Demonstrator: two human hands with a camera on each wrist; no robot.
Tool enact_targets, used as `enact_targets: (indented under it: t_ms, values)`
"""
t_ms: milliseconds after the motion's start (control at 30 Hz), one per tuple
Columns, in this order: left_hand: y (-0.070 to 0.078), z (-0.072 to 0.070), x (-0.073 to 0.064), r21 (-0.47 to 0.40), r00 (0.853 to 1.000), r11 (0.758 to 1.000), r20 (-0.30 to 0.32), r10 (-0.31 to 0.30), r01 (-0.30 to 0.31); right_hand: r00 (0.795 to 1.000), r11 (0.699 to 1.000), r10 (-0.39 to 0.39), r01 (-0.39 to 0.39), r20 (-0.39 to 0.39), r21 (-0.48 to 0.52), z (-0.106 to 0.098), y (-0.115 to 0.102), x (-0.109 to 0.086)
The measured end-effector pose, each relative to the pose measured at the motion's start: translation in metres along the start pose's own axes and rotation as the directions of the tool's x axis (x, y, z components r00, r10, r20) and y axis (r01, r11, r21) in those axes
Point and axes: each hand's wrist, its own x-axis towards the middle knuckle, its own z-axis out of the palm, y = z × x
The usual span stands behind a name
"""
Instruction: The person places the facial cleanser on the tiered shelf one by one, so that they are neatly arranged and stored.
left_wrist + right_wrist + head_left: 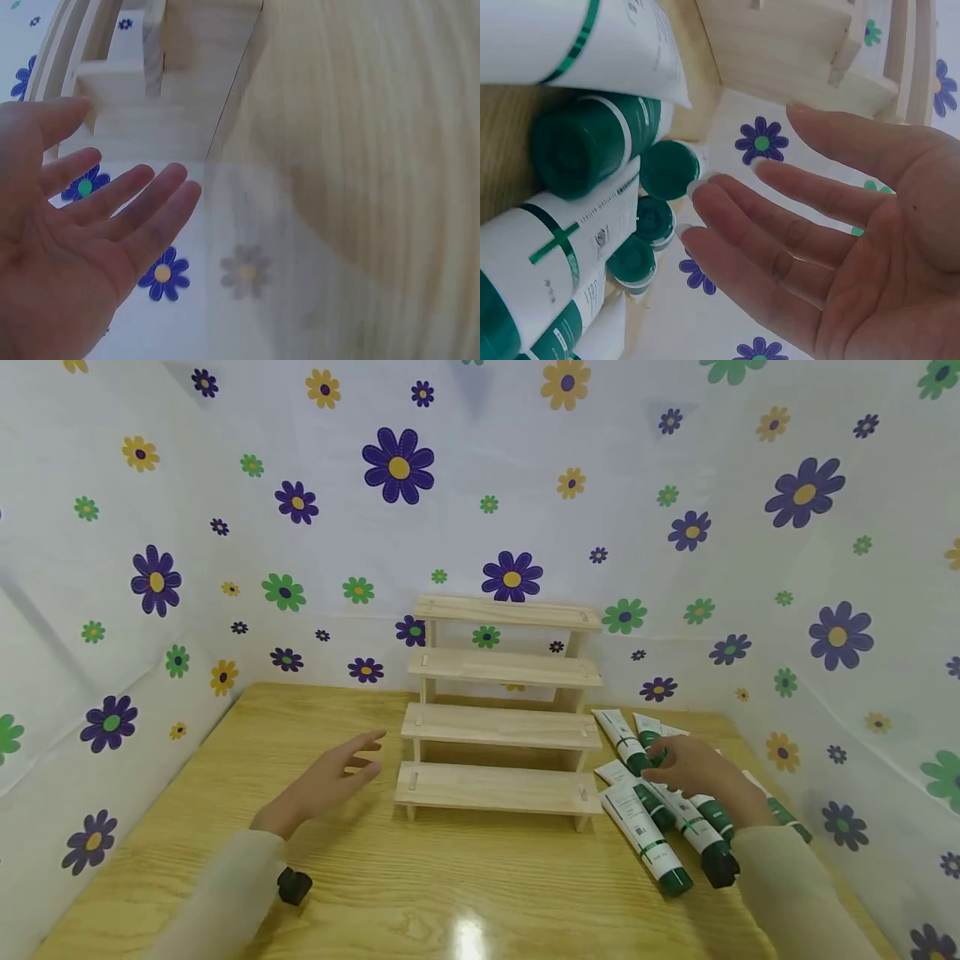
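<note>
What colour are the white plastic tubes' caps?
Dark green round caps, clearest in the right wrist view.

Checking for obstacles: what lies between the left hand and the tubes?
In the head view, the wooden rack stands between the left hand and tubes.

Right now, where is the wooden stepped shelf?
In the head view, the wooden stepped shelf stands near the middle of the table, between the left hand and the right hand, with the white-and-green tubes just to its right.

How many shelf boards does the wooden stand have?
4: top board at the back, second board below it, third board lower, bottom board in front. None looks hidden.
</note>
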Motion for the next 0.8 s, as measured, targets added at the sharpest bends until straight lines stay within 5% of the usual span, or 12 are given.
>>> enact_targets:
  t_ms: [167, 300, 800]
  values:
    - [0.006, 0.018, 0.001, -0.094, 1.0, 0.995, 0.007, 0.028, -0.027, 0.998, 0.999, -0.019, 0.017, 0.055, 0.032, 0.009, -0.006, -0.009]
    - [0.006, 0.027, 0.001, -0.193, 1.0, 0.981, 0.03, -0.004, 0.009, 0.997, 1.0, -0.008, 0.007, 0.081, 0.012, 0.016, -0.006, -0.013]
    - [0.004, 0.036, 0.002, -0.319, 0.999, 0.947, 0.024, -0.029, 0.035, 0.988, 0.991, 0.128, -0.123, 0.084, -0.055, 0.034, -0.006, -0.021]
